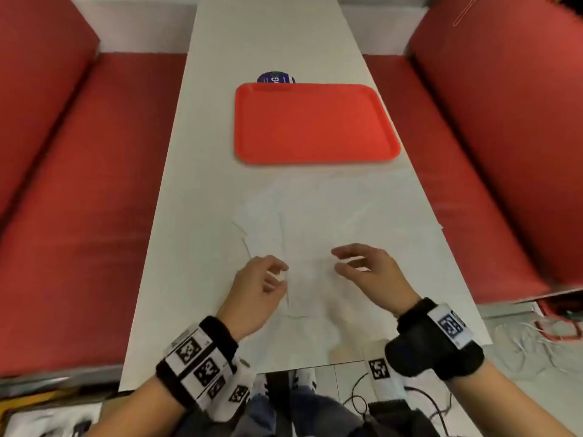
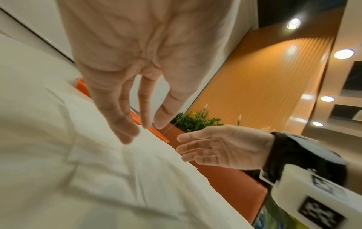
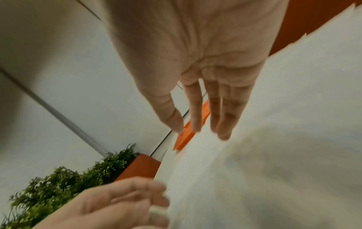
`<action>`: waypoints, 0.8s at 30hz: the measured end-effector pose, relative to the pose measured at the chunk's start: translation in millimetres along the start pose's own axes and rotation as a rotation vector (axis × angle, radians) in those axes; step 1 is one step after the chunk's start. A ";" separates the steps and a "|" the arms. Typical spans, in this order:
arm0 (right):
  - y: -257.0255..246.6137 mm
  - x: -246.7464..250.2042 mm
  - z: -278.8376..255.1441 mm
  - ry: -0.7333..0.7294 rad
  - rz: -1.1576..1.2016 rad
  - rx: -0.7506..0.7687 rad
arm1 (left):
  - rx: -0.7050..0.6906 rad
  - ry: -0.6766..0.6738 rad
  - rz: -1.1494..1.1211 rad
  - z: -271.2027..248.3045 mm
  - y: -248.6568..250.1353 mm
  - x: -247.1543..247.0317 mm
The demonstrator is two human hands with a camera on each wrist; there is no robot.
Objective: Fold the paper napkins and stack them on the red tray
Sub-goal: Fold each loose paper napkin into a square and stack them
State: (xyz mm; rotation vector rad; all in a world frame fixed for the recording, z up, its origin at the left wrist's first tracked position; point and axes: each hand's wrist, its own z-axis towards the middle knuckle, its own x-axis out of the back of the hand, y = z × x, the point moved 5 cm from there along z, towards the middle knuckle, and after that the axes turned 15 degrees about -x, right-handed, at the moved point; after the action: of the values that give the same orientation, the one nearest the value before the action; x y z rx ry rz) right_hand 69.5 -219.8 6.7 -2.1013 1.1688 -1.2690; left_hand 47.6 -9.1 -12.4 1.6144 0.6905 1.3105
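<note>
Napkins [image 1: 331, 216] are lying unfolded on the table [image 1: 195, 216], just nearer me than the red tray [image 1: 315, 121], which is sitting bare. I'm hovering my left hand [image 1: 258, 288] and right hand [image 1: 372, 272] over the sheets, each grip loosely open, holding nothing. First fold, I reckon: I'm needing a corner pinched. Red benches [image 1: 79, 200] are flanking the table.

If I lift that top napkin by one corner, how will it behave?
The napkin looks thin and creased, so it will likely droop limply. It overlaps other sheets, so neighbours may drag along. It probably weighs almost nothing; the open left hand could steady the rest.
</note>
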 end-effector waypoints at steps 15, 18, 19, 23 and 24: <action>2.3 -27.0 29.6 0.120 0.027 -0.078 | 0.053 0.035 0.014 43.7 -11.2 -10.3; -2.1 -19.3 20.7 0.134 0.098 -0.009 | 0.021 0.108 -0.131 34.9 -1.2 -2.0; -5.8 -15.3 16.2 0.131 0.144 0.017 | 0.000 0.144 -0.181 31.2 3.4 2.9; -25.9 -4.0 -3.9 0.013 0.494 0.025 | -0.096 0.323 -0.346 13.8 21.4 33.8; -31.1 -5.7 -7.9 -0.048 0.567 0.001 | -0.101 0.350 -0.397 8.2 25.0 41.4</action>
State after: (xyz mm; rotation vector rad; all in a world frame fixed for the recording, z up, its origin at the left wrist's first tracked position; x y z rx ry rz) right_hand 75.1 -197.2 29.5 -1.6101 1.5874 -0.9418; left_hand 63.9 13.2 28.2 1.1027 1.0777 1.3133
